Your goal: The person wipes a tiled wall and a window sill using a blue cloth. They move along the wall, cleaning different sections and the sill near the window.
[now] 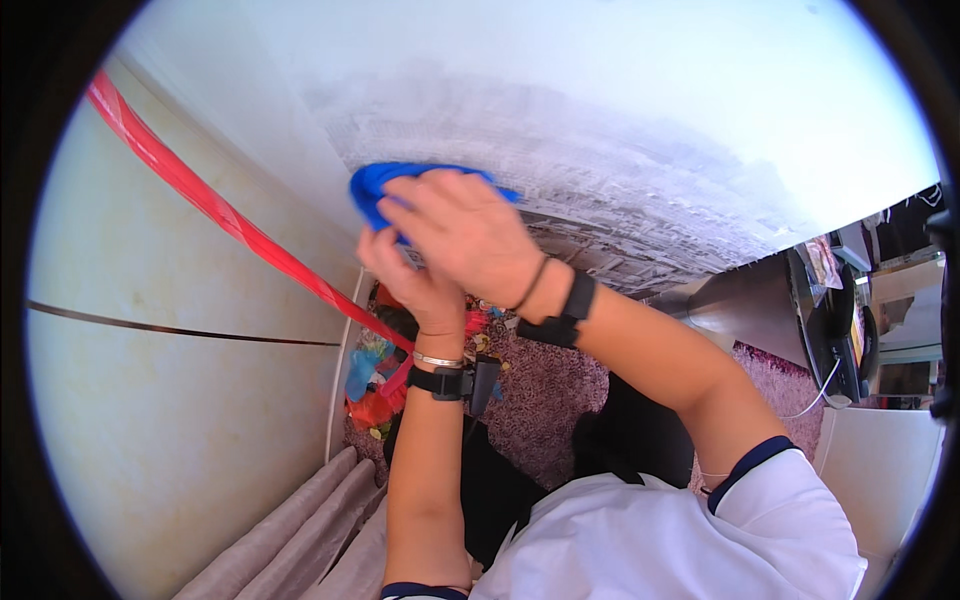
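Observation:
A blue cloth (367, 191) lies bunched against a large pale panel (480, 97) that carries a grey city-like picture along its lower part. My right hand (469, 229) presses the cloth to the panel with bent fingers, blurred by motion. Just below it, my left hand (412, 289) is raised with curled fingers near the cloth's lower edge. Whether those fingers grip the cloth is hidden by blur and overlap. Each of my wrists wears a black strap with a small device.
A pole wrapped in glossy red film (247, 232) slants past my left hand. Colourful artificial petals or scraps (367, 390) lie beside it on a purple shaggy carpet (551, 397). Left stands a cream wall or cabinet face (180, 397) above grey curtain fabric (300, 525). Cluttered black furniture (817, 322) stands right.

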Demonstrator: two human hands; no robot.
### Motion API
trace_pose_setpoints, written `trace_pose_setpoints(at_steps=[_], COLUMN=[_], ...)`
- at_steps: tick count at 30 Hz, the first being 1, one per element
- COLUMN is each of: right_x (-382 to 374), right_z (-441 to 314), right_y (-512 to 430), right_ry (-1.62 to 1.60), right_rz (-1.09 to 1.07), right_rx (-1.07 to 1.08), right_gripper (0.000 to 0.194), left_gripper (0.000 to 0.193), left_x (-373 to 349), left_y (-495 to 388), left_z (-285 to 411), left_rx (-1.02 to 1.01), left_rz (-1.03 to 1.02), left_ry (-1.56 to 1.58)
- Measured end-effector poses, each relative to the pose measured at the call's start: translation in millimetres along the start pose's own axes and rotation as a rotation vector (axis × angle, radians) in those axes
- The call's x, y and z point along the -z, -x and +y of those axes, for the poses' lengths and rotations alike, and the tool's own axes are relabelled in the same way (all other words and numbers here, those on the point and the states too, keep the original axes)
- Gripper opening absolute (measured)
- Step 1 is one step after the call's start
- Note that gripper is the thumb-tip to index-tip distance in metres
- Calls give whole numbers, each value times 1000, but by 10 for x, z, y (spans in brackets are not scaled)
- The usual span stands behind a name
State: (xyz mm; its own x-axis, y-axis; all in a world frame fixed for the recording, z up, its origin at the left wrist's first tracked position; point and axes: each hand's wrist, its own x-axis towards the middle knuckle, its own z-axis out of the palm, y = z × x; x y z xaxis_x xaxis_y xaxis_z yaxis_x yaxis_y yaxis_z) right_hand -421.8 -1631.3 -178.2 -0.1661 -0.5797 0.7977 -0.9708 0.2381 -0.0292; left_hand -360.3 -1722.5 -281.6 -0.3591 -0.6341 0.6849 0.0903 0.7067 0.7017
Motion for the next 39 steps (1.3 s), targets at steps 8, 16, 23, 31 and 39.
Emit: trace_pose_setpoints(at_steps=[8,16,23,31,39], right_x=[392,1076,976,1438,1579], right_z=[31,224,153,269,183], right_y=[550,980,1215,1360,1723], right_ry=[6,156,83,223,190], right_rz=[-150,-56,-145,14,-68], right_rx=[-119,-178,-276,-310,-404], right_gripper=[39,45,47,49,49], left_gripper=[29,25,24,21,20], left_x=[82,-244,-94,-364,-187], left_y=[247,409,544,600,879], left_z=[434,723,699,1068,1219], left_rx=[-28,-232,-222,-421,-442], left_rz=[-323,-341,-501,-469,-642], left_ry=[140,207,118,214,193])
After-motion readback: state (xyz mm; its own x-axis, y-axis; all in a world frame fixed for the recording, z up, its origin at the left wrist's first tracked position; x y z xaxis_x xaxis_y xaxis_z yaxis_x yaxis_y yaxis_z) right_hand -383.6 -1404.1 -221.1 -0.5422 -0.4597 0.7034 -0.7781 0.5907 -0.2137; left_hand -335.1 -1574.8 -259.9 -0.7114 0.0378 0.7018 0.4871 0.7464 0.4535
